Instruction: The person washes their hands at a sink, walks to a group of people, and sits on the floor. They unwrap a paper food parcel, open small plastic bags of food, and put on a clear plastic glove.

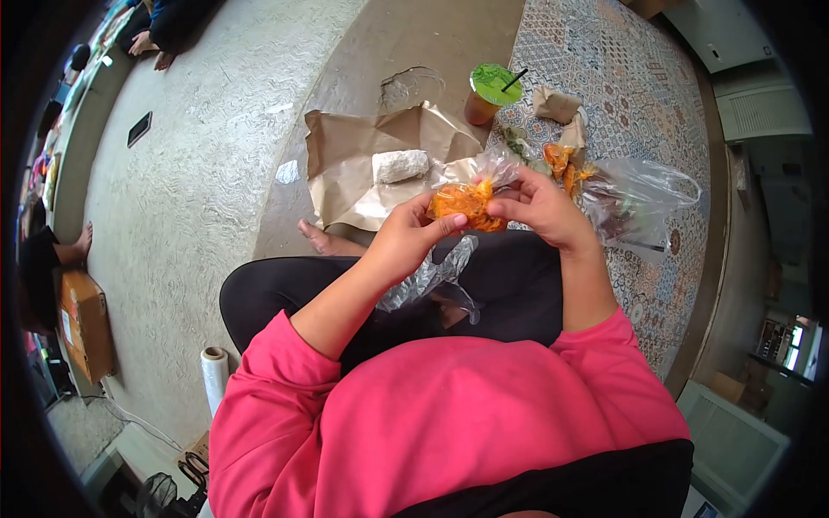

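Observation:
Above my crossed legs, both hands hold a small clear plastic bag of orange food (462,205). My left hand (414,229) grips its left side, thumb along the lower edge. The fingers of my right hand (540,205) pinch the bag near its gathered neck. Just beyond lies an opened sheet of brown paper (341,164) with a white wrapped roll (400,166) on it. A crumpled clear plastic bag (432,281) rests in my lap under my hands. More small bags of orange food (560,157) sit on the floor beyond my right hand.
A green-lidded cup (495,84) with a black straw stands past the paper. To the right lies a clear carrier bag (639,203); crumpled brown paper (557,105) is behind. At left are a phone (139,129), a cardboard box (85,324), a plastic film roll (214,375) and other people's limbs.

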A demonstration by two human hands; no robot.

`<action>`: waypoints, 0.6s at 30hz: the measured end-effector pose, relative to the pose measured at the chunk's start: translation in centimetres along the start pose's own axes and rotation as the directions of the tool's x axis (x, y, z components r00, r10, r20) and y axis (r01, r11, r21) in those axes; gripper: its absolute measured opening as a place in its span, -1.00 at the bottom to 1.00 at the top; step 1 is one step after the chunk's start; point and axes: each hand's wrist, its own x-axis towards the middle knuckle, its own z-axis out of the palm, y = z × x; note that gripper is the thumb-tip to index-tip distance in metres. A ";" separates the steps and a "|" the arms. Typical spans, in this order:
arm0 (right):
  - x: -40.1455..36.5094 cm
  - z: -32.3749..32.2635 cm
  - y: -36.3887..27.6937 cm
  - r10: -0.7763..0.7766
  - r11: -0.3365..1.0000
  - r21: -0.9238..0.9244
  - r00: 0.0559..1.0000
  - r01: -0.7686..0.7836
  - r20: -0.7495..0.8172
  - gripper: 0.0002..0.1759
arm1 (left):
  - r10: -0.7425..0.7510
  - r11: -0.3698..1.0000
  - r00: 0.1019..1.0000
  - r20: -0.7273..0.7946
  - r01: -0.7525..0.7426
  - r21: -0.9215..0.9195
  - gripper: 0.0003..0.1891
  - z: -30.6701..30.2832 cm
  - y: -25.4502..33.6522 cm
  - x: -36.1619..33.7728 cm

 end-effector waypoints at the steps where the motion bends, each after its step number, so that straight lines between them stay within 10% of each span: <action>1: 0.3 0.2 0.2 -0.025 0.989 -0.144 0.999 0.020 -0.033 -0.71 | -0.015 0.999 1.000 0.016 0.014 0.046 -0.61 -0.2 -0.1 0.1; 5: 2.0 -3.6 -0.3 0.044 0.902 -0.431 0.999 -0.043 -0.009 -0.71 | 0.004 0.998 0.996 -0.087 -0.009 -0.060 -0.61 -0.4 -1.2 0.8; 9: 4.3 -13.3 -0.9 0.033 0.913 -0.319 0.825 -0.254 -0.563 -0.73 | 0.038 0.998 0.978 -0.206 -0.025 0.061 -0.65 -3.2 -3.6 2.7; 11: 5.9 -19.1 2.8 0.216 0.829 -0.319 0.790 -0.459 -0.574 -0.75 | 0.110 0.830 0.950 -0.291 0.074 0.554 -0.64 -4.9 -6.0 3.8; 15: 8.4 -19.4 7.3 0.395 0.066 -0.754 0.711 -0.653 -0.581 -0.83 | 0.037 0.706 0.949 -0.315 0.198 0.680 -0.62 -5.0 -7.4 4.6; 17: 10.0 -22.6 12.6 0.373 -0.399 -0.889 0.845 -0.225 -0.382 -0.81 | -0.053 0.623 0.940 -0.337 0.295 0.725 -0.64 -5.1 -8.3 4.8; 18: 10.2 -22.5 13.1 0.166 -0.238 -0.839 0.831 -0.489 -0.531 -0.80 | -0.130 0.585 0.930 -0.343 0.351 0.731 -0.59 -5.4 -8.6 5.0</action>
